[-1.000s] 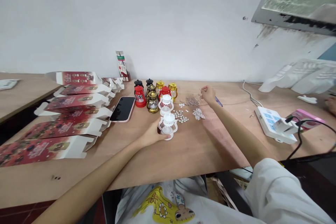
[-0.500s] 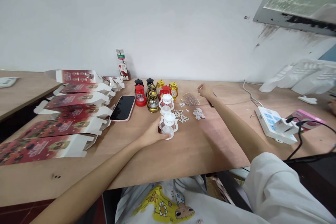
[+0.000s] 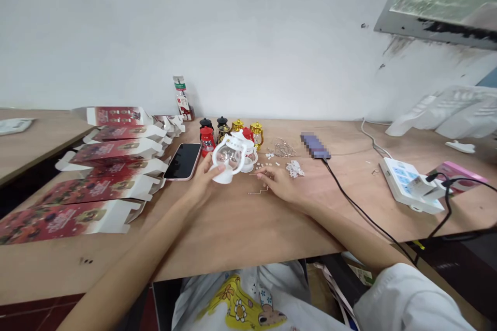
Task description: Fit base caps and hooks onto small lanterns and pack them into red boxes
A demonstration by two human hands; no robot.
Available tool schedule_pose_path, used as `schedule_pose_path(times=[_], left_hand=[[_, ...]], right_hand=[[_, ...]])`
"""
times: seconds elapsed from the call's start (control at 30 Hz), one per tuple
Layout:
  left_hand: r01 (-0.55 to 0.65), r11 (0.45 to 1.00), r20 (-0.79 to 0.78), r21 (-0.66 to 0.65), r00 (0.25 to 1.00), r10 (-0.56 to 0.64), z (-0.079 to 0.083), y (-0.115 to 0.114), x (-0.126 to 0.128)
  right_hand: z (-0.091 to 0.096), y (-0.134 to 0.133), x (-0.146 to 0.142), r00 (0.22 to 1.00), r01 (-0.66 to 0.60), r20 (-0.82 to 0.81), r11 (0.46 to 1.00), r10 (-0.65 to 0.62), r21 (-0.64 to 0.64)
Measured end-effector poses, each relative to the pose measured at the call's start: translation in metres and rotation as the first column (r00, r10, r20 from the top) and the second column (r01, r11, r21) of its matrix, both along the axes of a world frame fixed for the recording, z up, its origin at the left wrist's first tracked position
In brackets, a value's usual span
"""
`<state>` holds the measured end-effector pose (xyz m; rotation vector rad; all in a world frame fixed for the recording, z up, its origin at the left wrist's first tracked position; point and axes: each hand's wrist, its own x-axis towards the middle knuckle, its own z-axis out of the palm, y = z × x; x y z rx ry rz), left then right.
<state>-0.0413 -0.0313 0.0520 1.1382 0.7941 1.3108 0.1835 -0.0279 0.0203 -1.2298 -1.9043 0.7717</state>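
Left hand (image 3: 202,180) is closed around the base of a white lantern (image 3: 229,158), holding it tilted and lifted off the wooden table (image 3: 240,227). Right hand (image 3: 280,184) lies open and palm down on the table, just right of the lantern and gripping nothing. A thin bent wire (image 3: 258,192) sits at its fingertips, though the view is too coarse to tell whether they touch it. Close behind the lantern stand a second white lantern (image 3: 251,153) and a cluster of small lanterns (image 3: 212,134) in red, black and gold, which crowd the space beyond it. To the lantern's right lie small silver discs (image 3: 267,165), white scraps (image 3: 294,168) and a heap of wires (image 3: 283,147), too small to make out singly. A phone (image 3: 182,161) lies face up just left of the lantern, with flattened red boxes (image 3: 104,176) fanned out further left. Well to the right is a blurred purple object (image 3: 315,146), from which a black cable (image 3: 361,208) runs to the table's near edge. A power strip (image 3: 407,183) lies further right. In front of the lantern, toward the near edge, the tabletop is bare.
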Motion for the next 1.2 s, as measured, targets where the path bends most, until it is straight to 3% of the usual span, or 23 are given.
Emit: schedule_pose_path(times=[0.13,0.27,0.37,0.47,0.53,0.63,0.73,0.83,0.97,1.03,1.2], left_hand=[[-0.005,0.996,0.157,-0.089,0.987,0.019,0.008,0.000,-0.003],[-0.032,0.990,0.183,-0.135,0.981,0.057,0.010,0.000,-0.002],[-0.126,0.974,0.134,-0.189,0.979,0.153,0.007,0.003,-0.001],[-0.199,0.961,0.024,-0.193,0.978,0.207,0.003,0.006,-0.001],[-0.201,0.966,-0.032,-0.164,0.980,0.198,0.000,0.007,-0.001],[-0.212,0.968,-0.073,-0.131,0.976,0.204,-0.005,0.009,-0.001],[-0.235,0.964,-0.110,-0.122,0.969,0.222,-0.010,0.010,-0.002],[-0.251,0.961,-0.148,-0.111,0.961,0.234,-0.013,0.011,-0.001],[-0.253,0.963,-0.197,-0.095,0.953,0.231,-0.015,0.011,0.001],[-0.269,0.959,-0.224,-0.088,0.944,0.244,-0.015,0.010,0.002],[-0.405,0.913,-0.281,-0.051,0.883,0.376,-0.012,0.008,0.001]], right_hand=[[-0.002,-0.011,-0.002,0.972,-0.117,0.220,0.978,0.078,0.170],[-0.007,-0.016,0.002,0.875,-0.360,0.425,0.899,0.232,0.250],[-0.009,-0.017,0.002,0.845,-0.431,0.460,0.857,0.273,0.282],[-0.008,-0.018,0.000,0.867,-0.434,0.397,0.849,0.302,0.302],[-0.007,-0.019,-0.002,0.901,-0.402,0.286,0.877,0.327,0.263],[-0.008,-0.020,-0.005,0.953,-0.302,0.048,0.952,0.300,0.052],[-0.010,-0.019,-0.006,0.976,-0.209,-0.084,0.967,0.199,-0.146],[-0.011,-0.018,-0.006,0.993,-0.118,0.003,0.985,0.119,-0.128],[-0.009,-0.022,-0.007,0.956,-0.022,0.292,0.989,-0.022,0.146],[-0.008,-0.024,-0.008,0.935,-0.041,0.353,0.977,-0.037,0.211],[-0.006,-0.034,-0.005,0.879,-0.231,0.463,0.951,0.113,0.206]])
